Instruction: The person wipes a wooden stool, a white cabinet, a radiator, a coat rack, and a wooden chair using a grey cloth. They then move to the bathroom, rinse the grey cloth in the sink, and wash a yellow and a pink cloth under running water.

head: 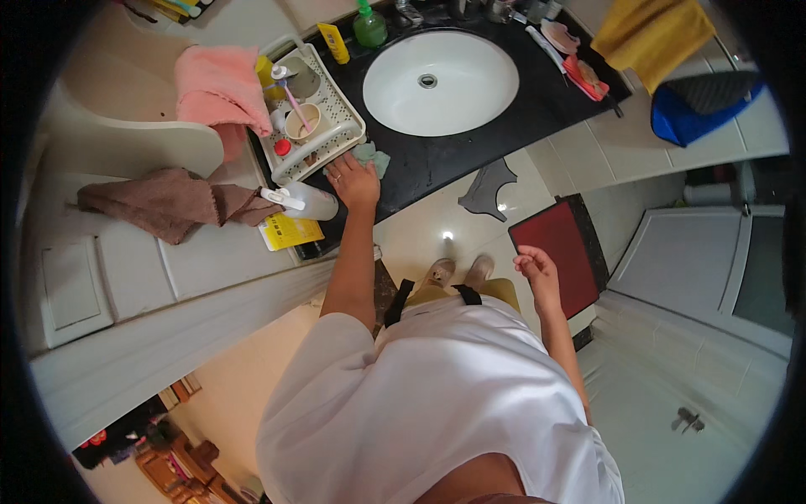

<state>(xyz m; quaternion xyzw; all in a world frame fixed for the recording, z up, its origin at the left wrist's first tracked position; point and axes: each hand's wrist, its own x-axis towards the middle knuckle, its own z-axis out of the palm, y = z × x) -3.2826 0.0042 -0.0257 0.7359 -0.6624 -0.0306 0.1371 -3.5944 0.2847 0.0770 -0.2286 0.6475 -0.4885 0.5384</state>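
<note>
On the black countertop [409,173], left of the white oval sink [441,113], my left hand [354,181] lies palm down against a pale green cloth [373,159]. The cloth is partly hidden under the fingers; how firmly they hold it does not show. Beside that hand stands a white perforated basket [345,108] with a cup [303,123], a toothbrush and a red-capped container. A white spray bottle [315,201] is just left of my left wrist. My right hand [538,268] hangs over the floor at my side, fingers loosely curled, with nothing visible in it.
A green pump bottle [370,28] and a yellow tube [334,44] are behind the basket. A yellow packet [293,232] lies by the counter's left end, near a brown cloth [164,201]. A red mat [557,252] and a grey cloth item [488,189] lie on the floor.
</note>
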